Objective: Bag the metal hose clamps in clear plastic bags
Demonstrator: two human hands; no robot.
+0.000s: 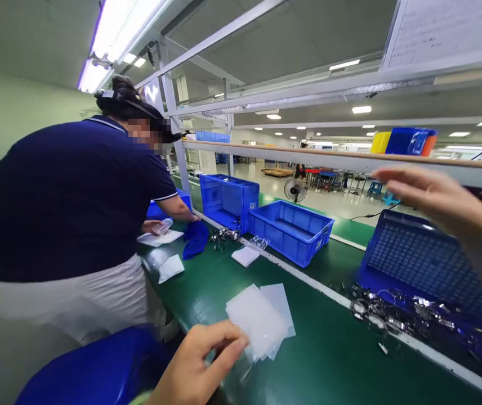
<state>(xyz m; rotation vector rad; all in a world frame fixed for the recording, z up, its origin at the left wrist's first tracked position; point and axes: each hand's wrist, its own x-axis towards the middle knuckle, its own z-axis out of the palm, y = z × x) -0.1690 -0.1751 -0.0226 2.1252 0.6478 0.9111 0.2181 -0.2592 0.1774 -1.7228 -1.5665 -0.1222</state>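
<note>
At a green-topped assembly bench (317, 360), the person's left hand (201, 360) rests at the near edge with its fingertips (235, 344) touching the nearest corner of a small stack of clear plastic sleeves (262, 318). The fingers are curled loosely, thumb and forefinger close together at the stack's edge; whether they have pinched a sleeve or merely lie against it cannot be told. The stack lies flat just beyond and to the right of that hand, its long axis running away from the person and slightly rightward.

The right hand (431, 197) is raised well above the bench on the far right, fingers spread and extended leftward, holding nothing. Below it, a heap of metal watch bands (393, 312) spills from the mouth of a tipped blue crate (418, 259). The left hand is plainly the nearer to the sleeves; the right is nearer the bands, though well apart from them.

Farther along the bench, a co-worker in a navy shirt (67, 197) bends over white sheets, beside an open blue bin (291, 230).
</note>
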